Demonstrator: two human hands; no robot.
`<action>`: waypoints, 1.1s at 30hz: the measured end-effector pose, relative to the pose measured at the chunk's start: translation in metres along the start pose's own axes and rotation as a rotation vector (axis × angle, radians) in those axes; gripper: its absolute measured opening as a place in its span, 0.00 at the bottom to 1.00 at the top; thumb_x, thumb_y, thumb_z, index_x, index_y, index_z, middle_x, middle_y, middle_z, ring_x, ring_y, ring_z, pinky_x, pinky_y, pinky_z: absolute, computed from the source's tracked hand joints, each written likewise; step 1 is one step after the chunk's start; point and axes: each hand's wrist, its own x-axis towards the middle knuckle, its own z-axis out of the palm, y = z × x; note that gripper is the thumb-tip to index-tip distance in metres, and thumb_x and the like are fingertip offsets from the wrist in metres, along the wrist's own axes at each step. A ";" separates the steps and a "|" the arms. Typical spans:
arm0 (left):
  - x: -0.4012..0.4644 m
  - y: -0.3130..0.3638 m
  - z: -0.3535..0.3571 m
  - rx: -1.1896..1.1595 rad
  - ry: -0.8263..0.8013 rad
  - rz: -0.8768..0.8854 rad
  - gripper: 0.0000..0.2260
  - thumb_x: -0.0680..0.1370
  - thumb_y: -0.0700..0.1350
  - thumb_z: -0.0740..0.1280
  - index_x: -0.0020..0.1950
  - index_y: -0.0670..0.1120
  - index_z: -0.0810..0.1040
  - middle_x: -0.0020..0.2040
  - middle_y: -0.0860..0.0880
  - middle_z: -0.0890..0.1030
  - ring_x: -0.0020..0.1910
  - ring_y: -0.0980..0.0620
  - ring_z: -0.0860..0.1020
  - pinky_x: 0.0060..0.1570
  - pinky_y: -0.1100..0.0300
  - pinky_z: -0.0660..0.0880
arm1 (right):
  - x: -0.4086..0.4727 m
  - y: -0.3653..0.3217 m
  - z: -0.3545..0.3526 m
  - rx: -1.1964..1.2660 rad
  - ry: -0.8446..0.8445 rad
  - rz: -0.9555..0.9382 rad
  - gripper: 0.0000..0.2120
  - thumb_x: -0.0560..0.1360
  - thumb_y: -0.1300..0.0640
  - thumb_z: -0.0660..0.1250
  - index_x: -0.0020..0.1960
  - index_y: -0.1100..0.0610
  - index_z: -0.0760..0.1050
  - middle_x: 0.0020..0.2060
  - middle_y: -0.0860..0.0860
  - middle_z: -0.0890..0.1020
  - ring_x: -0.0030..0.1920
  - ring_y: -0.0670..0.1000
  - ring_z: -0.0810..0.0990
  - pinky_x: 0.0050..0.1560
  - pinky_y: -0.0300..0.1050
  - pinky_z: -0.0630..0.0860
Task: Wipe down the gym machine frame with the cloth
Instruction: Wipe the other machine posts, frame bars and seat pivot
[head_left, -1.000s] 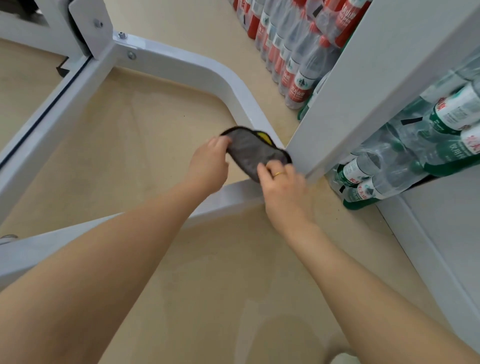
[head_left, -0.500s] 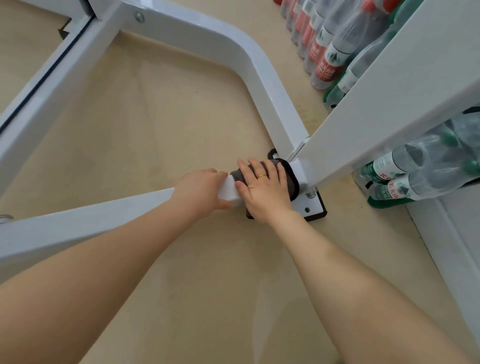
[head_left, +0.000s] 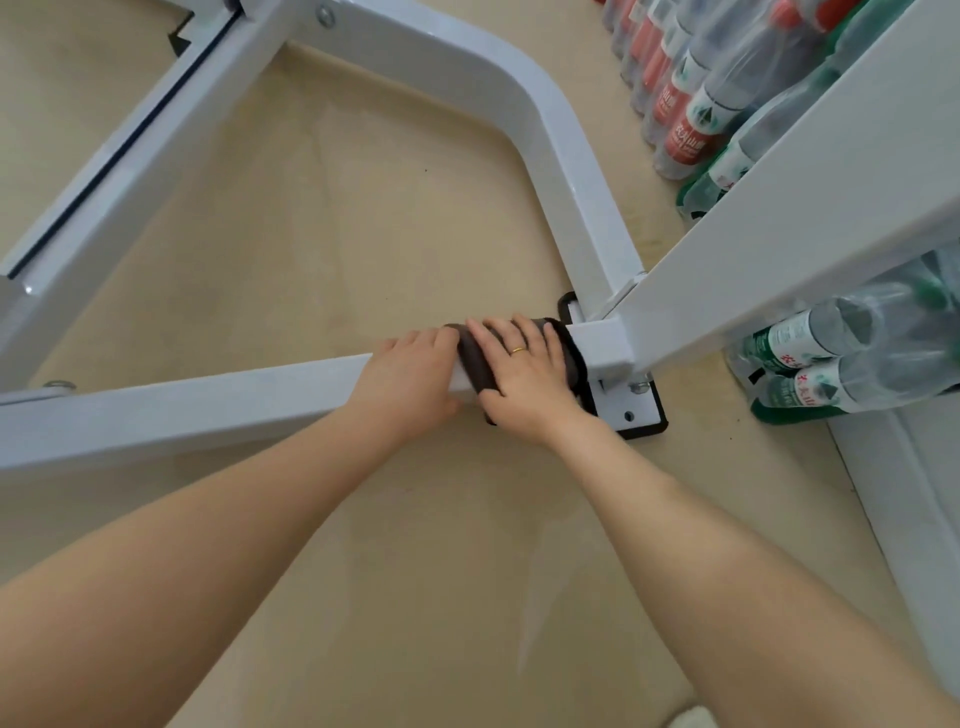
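White-painted steel tubing makes up the gym machine frame (head_left: 218, 400), and I am working on its lower floor rail, at the end nearest the black-edged foot plate (head_left: 636, 410). One dark cloth (head_left: 475, 364) is draped over the top of that rail, just beside the foot plate, so that it is covering the top and near faces at once. My right hand (head_left: 524, 376) is lying on the cloth with fingers spread nearly flat, pressing it against the tube; the thumb is hooking under the near edge, apparently to keep the cloth from slipping. My left hand (head_left: 410, 376) is curling over the bare rail on the side of the cloth away from the foot plate, gripping the tube, probably to steady me, with its fingertips touching the cloth edge. I judge this the start of a stroke along the rail away from the foot plate. Count: two hands, one cloth, one foot plate, one ring (head_left: 518, 350). Water bottles (head_left: 685, 114) are lying in packs beyond the foot plate; their number cannot be counted.
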 end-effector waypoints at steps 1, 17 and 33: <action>-0.006 -0.004 0.000 0.046 0.018 0.006 0.25 0.75 0.50 0.65 0.68 0.45 0.62 0.66 0.46 0.69 0.65 0.46 0.67 0.62 0.56 0.61 | -0.002 0.012 -0.002 -0.056 0.002 -0.045 0.37 0.73 0.55 0.61 0.77 0.48 0.46 0.75 0.49 0.52 0.75 0.53 0.45 0.72 0.50 0.34; -0.048 -0.050 0.009 0.138 0.042 -0.258 0.24 0.75 0.45 0.66 0.68 0.43 0.63 0.66 0.45 0.69 0.64 0.43 0.67 0.61 0.54 0.60 | 0.017 -0.002 0.009 -0.398 0.068 -0.121 0.36 0.70 0.44 0.69 0.72 0.57 0.60 0.64 0.56 0.70 0.60 0.60 0.69 0.64 0.54 0.59; -0.053 -0.056 0.014 0.004 0.137 -0.231 0.28 0.75 0.36 0.64 0.73 0.42 0.59 0.71 0.44 0.65 0.68 0.43 0.64 0.66 0.57 0.55 | 0.020 -0.016 0.008 -0.320 0.117 -0.241 0.35 0.71 0.43 0.68 0.72 0.56 0.61 0.63 0.55 0.71 0.61 0.59 0.69 0.60 0.52 0.61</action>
